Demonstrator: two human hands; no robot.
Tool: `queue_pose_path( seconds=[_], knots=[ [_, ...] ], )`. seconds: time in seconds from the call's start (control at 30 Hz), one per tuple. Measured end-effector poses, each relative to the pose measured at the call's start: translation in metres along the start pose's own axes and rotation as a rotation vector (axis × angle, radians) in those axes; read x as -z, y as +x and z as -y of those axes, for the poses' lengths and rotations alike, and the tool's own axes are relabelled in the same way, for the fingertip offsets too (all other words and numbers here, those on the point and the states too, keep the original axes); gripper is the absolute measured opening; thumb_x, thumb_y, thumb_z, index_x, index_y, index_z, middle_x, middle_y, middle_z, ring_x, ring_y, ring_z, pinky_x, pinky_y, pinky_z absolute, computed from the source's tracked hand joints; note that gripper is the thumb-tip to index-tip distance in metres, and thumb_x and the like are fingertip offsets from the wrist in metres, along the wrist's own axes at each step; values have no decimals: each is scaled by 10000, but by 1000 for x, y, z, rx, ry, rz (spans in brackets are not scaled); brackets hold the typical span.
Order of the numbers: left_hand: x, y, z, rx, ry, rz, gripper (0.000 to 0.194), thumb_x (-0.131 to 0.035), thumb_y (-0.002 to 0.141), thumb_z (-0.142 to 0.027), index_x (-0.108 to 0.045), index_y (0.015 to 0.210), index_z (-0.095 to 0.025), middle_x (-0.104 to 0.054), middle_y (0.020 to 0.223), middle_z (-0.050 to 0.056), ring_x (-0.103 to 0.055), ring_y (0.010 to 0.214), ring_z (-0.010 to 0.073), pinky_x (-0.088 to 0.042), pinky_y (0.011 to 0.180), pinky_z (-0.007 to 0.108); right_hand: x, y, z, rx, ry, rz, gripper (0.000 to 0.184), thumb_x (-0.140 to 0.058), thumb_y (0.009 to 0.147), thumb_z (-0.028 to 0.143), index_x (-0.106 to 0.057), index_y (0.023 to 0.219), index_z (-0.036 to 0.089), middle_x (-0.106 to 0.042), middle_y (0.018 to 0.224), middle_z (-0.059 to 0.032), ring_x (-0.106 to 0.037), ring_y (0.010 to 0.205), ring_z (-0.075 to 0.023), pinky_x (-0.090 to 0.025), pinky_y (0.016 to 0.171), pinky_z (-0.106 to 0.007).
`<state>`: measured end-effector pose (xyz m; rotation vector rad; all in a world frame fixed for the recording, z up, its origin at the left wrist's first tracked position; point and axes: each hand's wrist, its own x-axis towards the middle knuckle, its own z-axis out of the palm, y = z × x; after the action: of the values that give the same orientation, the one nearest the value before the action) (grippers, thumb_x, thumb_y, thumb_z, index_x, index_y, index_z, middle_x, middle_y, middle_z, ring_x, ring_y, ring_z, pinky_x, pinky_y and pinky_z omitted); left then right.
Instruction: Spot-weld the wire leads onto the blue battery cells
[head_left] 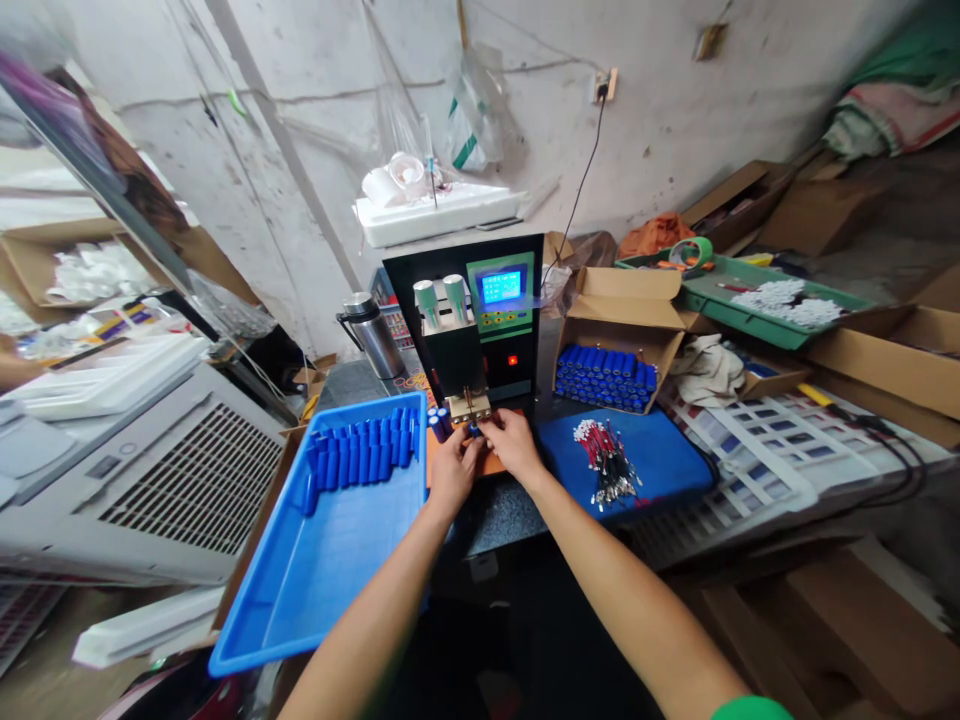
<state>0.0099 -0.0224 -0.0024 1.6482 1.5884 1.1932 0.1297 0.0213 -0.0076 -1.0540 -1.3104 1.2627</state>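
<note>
A black spot-welding machine [500, 352] with a lit screen stands in front of me. Under its copper electrodes [470, 400] a blue cylindrical battery cell [474, 430] shows between my fingers. My left hand [453, 472] is closed around the cell's left side. From the right, my right hand [512, 442] comes in with its fingers pinched at the electrode tips; what they hold is too small to make out. Two or so more blue cells [438, 424] stand upright just left of the electrodes, on an orange mat [491, 464].
To the left, a blue plastic tray [300, 590] holds rows of blue cells. A blue pad [667, 470] on the right carries a bundle of red and black wire leads [606, 460]. Behind it stands a cardboard box [630, 285] of cells. A steel flask [373, 335] is at back left.
</note>
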Motion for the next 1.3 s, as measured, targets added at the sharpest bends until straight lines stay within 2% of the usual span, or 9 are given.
queue_pose_path(
  seconds=[0.23, 0.4, 0.47, 0.6, 0.73, 0.87, 1.0, 1.17, 1.3],
  knots=[
    [0, -1, -1, -2, 41, -2, 359, -534, 859, -356, -643, 1146, -171, -709, 856, 26, -611, 678, 153, -460, 654, 246, 1, -1, -1, 34, 10, -37, 251, -636, 743, 464, -595, 676, 226, -585, 547, 13, -565, 555, -162, -381, 474, -236],
    [-1, -1, -1, -5, 87, -7, 331, -538, 854, -330, -647, 1123, -171, -712, 867, 39, -623, 693, 166, -462, 662, 258, 10, -10, 2, 93, -116, -28, 237, -603, 795, 419, -615, 683, 211, -633, 612, -14, -586, 586, -172, -412, 537, -261],
    [0, 0, -1, -10, 70, 0, 326, -537, 852, -322, -648, 1117, -168, -715, 898, 46, -637, 740, 178, -471, 700, 272, 16, -16, 8, 175, -243, -67, 200, -598, 811, 379, -623, 711, 208, -659, 680, -33, -601, 638, -182, -439, 602, -281],
    [0, 0, -1, -20, 48, 5, 306, -547, 842, -320, -656, 1082, -166, -716, 914, 48, -640, 767, 187, -482, 732, 292, 27, -27, 22, 441, -597, -208, 114, -594, 825, 295, -648, 850, 198, -668, 847, -80, -591, 833, -227, -456, 781, -336],
    [0, -1, 0, -62, 102, -12, 297, -539, 845, -336, -653, 1056, -162, -714, 902, 48, -640, 773, 187, -488, 750, 299, 31, -34, 30, 581, -781, -200, 154, -588, 837, 263, -662, 940, 174, -656, 939, -110, -554, 940, -259, -442, 866, -374],
    [3, 2, 3, -135, 188, 12, 331, -521, 849, -394, -650, 1031, -149, -700, 847, 51, -629, 730, 189, -492, 706, 298, 29, -42, 36, 592, -844, -250, 172, -537, 877, 238, -656, 981, 170, -665, 943, -100, -561, 929, -243, -453, 858, -353],
    [6, 12, 7, -311, 302, 45, 363, -482, 865, -393, -633, 1080, -143, -696, 892, 72, -640, 772, 202, -500, 729, 309, 26, -46, 42, 606, -938, -226, 150, -537, 897, 293, -650, 906, 195, -676, 897, -66, -587, 915, -221, -465, 821, -315],
    [7, 18, 7, -479, 546, -3, 372, -430, 905, -407, -636, 1096, -162, -695, 918, 86, -641, 683, 200, -488, 606, 296, 22, -54, 34, 409, -848, -276, 165, -534, 906, 348, -605, 948, 205, -695, 816, -24, -656, 748, -166, -490, 700, -250],
    [7, 15, 6, -662, 665, 14, 352, -399, 930, -354, -631, 1126, -176, -695, 1060, 107, -678, 808, 221, -512, 671, 305, 21, -65, 23, 366, -737, -268, 184, -573, 882, 341, -585, 1011, 211, -710, 824, -9, -686, 773, -169, -512, 723, -242]
  ],
)
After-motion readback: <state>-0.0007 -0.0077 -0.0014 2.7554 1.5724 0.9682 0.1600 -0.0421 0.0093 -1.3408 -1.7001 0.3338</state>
